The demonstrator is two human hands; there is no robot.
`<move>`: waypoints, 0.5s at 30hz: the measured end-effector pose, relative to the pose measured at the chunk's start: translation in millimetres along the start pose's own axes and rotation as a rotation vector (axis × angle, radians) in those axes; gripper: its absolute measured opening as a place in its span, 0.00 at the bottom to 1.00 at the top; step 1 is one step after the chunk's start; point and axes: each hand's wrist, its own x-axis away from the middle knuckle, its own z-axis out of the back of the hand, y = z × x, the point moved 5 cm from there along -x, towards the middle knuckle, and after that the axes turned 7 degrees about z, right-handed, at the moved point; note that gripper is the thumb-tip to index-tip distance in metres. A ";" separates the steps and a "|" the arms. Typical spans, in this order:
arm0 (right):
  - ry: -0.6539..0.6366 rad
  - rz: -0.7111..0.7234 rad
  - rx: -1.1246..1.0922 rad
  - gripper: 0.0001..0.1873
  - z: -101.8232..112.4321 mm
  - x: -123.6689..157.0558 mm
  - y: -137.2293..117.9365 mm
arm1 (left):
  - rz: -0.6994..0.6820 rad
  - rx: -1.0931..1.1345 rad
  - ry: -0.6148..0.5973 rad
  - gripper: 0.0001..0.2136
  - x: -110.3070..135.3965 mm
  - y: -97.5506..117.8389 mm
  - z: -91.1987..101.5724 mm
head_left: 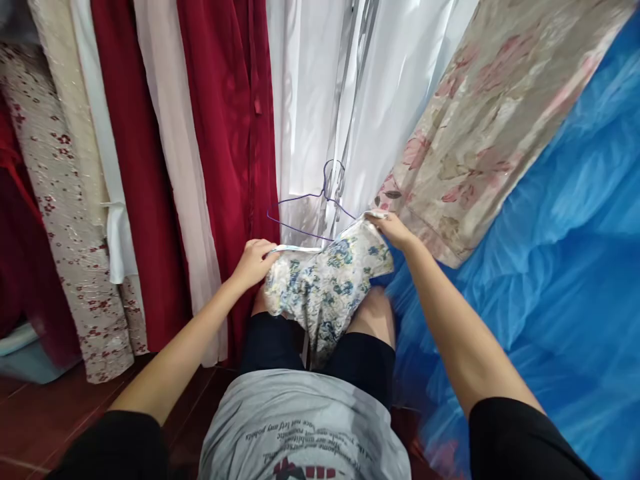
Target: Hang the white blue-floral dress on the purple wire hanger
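Observation:
A white garment with a blue and green floral print (330, 280) hangs between my two hands, its lower part draping over my thighs. My left hand (254, 261) is closed on one end of its pale upper edge. At the opposite end, my right hand (393, 230) pinches the same edge, higher up. The edge sags in the middle. Just behind it is a thin dark purple wire hanger (300, 199) with its hook upward. One side of the hanger passes behind the garment near my right hand, and I cannot tell whether they are joined.
Long garments hang close in front: dark red cloth (227, 127), white cloth (313, 87), a beige floral piece (460, 147) and blue tulle (555, 267) at the right. A light blue tub (37, 357) stands on the reddish tiled floor (25, 420) at lower left.

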 end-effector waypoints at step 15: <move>-0.139 -0.152 -0.035 0.14 2.3 10.6 -39.4 | 0.205 -0.144 0.082 0.19 -57.8 -87.1 -4.3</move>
